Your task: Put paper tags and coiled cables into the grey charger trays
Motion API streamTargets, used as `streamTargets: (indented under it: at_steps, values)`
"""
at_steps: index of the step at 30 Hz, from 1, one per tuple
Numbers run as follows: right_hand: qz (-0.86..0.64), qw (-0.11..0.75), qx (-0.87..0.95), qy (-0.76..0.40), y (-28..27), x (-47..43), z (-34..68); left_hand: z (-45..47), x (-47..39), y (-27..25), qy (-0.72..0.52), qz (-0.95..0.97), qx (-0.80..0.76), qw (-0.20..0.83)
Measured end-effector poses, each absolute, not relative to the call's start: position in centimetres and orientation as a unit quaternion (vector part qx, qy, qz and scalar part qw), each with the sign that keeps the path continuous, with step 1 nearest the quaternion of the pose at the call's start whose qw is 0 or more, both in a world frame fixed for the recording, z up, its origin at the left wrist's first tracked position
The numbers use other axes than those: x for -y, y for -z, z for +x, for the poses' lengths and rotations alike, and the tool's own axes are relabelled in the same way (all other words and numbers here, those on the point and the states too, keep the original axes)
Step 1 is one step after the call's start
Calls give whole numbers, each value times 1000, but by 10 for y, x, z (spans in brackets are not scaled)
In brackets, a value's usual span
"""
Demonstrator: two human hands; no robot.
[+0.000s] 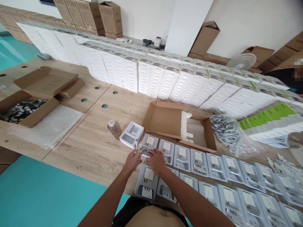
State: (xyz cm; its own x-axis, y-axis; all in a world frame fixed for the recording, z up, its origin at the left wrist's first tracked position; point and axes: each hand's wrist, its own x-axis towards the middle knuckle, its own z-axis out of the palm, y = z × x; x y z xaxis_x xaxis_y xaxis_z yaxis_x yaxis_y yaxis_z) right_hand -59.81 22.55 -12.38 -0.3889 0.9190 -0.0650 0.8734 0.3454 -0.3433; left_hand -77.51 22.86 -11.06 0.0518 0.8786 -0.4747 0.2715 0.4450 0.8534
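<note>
My left hand (132,161) is closed on a light grey cable (143,150), with a white plug end standing up above the fingers. My right hand (157,160) pinches the looped part of the same cable over the near end of a grey plastic tray (151,140). That tray holds a cream rectangular piece. More trays of this kind run off to the right in two rows, several with a printed card in the lower pocket, such as the near tray (146,179). Just beyond my left hand lies an unfilled white tray (132,134).
A clear bottle (114,128) stands left of the white tray. An open carton (163,121) lies beyond the rows, beside a bag of coiled cables (226,134). Stacked white boxes (120,69) line the table's far side. Another open carton (28,116) sits left. Someone's dark sleeve (281,77) shows far right.
</note>
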Motion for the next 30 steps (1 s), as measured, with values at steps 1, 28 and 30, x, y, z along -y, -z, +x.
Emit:
streamTargets:
  at_steps: [1,28,30]
  values:
    - [-567,99,793,-200,118,-226,-598,-776,-224,103,-276,434,-616,597]
    - [-613,403,378,-565,49,-164,-578,-728,-187,49,-382,250,-509,730]
    - [-609,430,329,-580,48,-162,-573,-726,-185,46,-384,242,-485,747]
